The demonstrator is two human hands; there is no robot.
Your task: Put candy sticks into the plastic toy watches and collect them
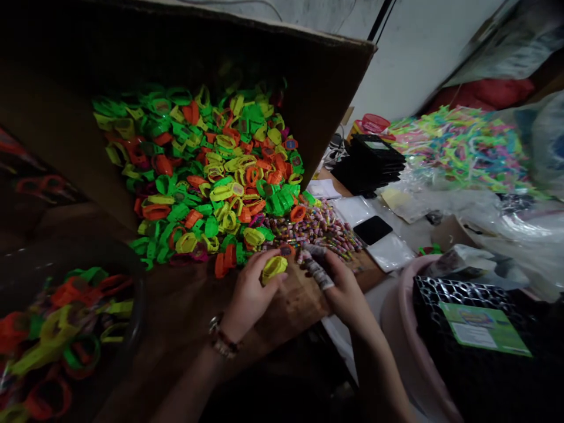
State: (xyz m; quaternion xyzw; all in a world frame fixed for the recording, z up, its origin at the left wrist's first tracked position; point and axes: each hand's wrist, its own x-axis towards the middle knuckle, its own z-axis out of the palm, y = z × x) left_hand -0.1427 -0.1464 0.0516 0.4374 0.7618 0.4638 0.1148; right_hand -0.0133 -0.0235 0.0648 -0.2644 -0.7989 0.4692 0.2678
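My left hand (pixel 257 291) is closed around a yellow plastic toy watch (pixel 274 269), above the wooden tabletop (pixel 291 305). To its right, my right hand (pixel 346 294) has wrapped, whitish coverings on its fingers. Its fingertips pinch what looks like a small printed roll (pixel 301 256), partly hidden. Just beyond that hand lies a heap of small printed rolls (pixel 326 229). A large pile of green, yellow and orange toy watches (pixel 229 176) spills from a tipped cardboard box (pixel 339 76) in front of both hands.
At lower left a dark tub (pixel 140 288) contains more toy watches. A pink tub (pixel 403 311) with black plastic trays (pixel 467 294) stands at right. Behind are a black phone-like slab (pixel 372 230), clear bags (pixel 390 251), stacked black trays (pixel 374 161) and a colourful strip pile (pixel 467 147).
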